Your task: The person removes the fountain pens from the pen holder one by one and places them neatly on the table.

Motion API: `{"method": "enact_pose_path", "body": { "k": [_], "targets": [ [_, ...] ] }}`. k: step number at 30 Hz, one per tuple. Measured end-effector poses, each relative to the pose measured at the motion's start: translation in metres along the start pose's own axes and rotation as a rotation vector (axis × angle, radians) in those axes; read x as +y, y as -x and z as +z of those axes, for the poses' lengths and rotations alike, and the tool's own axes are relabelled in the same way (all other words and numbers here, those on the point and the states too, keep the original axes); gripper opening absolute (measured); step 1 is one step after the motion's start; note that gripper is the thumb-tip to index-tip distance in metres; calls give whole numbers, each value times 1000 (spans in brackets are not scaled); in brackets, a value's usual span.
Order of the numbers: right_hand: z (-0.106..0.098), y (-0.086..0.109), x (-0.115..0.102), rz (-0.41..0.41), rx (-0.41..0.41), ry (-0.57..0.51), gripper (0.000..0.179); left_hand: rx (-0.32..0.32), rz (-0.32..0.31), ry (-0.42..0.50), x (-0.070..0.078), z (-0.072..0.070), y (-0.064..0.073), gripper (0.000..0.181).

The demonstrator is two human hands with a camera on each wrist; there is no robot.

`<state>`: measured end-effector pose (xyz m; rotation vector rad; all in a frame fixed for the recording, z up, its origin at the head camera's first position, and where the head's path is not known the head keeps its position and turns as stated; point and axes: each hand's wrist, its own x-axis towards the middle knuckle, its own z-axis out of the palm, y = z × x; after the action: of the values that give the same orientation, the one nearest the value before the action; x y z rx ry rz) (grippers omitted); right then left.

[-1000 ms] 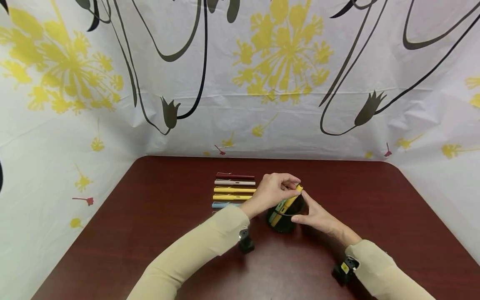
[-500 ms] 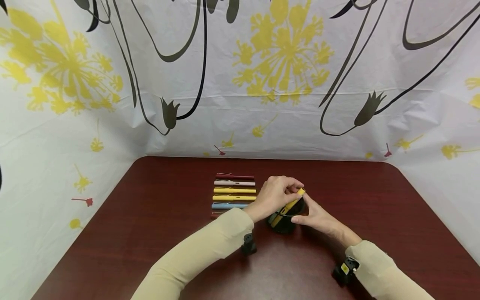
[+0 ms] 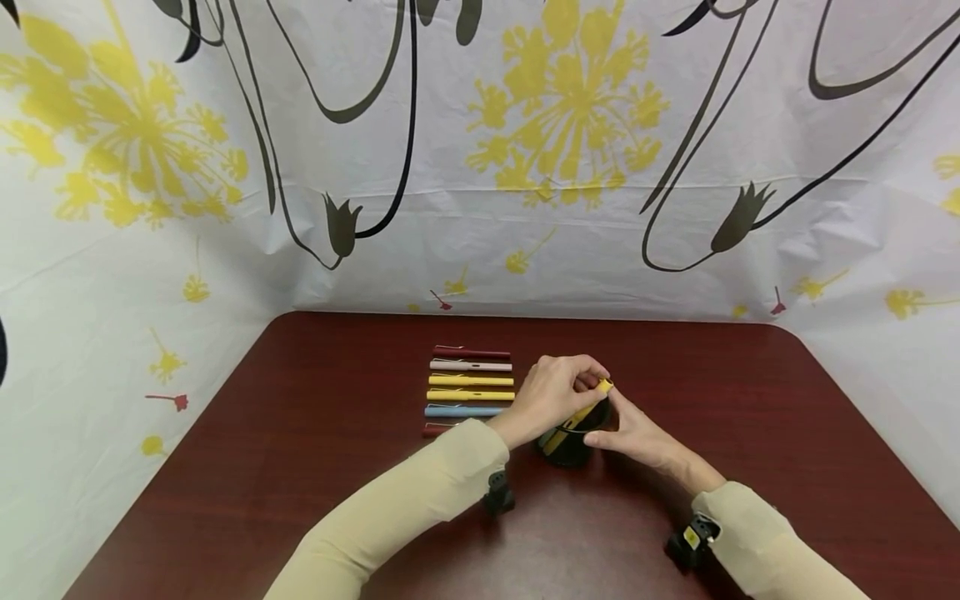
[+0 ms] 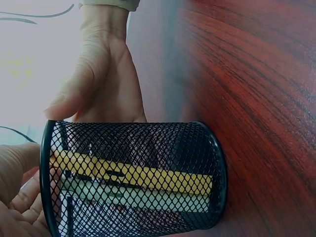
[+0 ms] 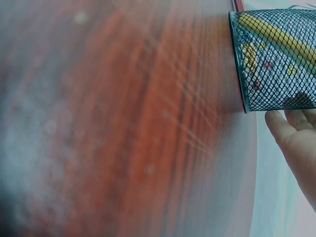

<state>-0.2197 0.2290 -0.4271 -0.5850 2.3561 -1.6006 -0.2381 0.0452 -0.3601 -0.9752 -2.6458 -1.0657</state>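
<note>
A black mesh pen holder stands upright on the table. My left hand is at its mouth, pinching the top of a yellow pen that leans inside. Beside that pen in the left wrist view lies a pale green pen, also within the mesh. The right hand holds the holder from the right, thumb at the near side and fingers behind the rim. In the right wrist view, this hand's fingers touch the mesh.
Left of the holder, several pens lie in a row: a dark red pen, a pale pink pen, yellow pens, a blue pen and another red pen, partly behind the left arm. A patterned cloth hangs behind the brown table.
My left hand has shifted slightly down and right, and the yellow pen sits deeper in the holder. More of the row of pens shows. The right hand has stayed in place.
</note>
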Motion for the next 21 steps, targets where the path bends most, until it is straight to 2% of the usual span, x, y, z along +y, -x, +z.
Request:
{"method": "enact_pose_path", "body": {
  "k": [10,14,18,21],
  "targets": [
    [-1,0,-1,30,-16,13,104,52,28,25,-7,-4,8,22],
    [-1,-2,0,-23,-14,20,93,85,10,68,-11,-8,12,24],
    [-1,-3,1,-90,-15,3,78,134,4,155,-15,-13,17,22],
    [-1,-3,2,-112,-11,-6,75,171,3,234,-19,-17,20,21]
  ]
}}
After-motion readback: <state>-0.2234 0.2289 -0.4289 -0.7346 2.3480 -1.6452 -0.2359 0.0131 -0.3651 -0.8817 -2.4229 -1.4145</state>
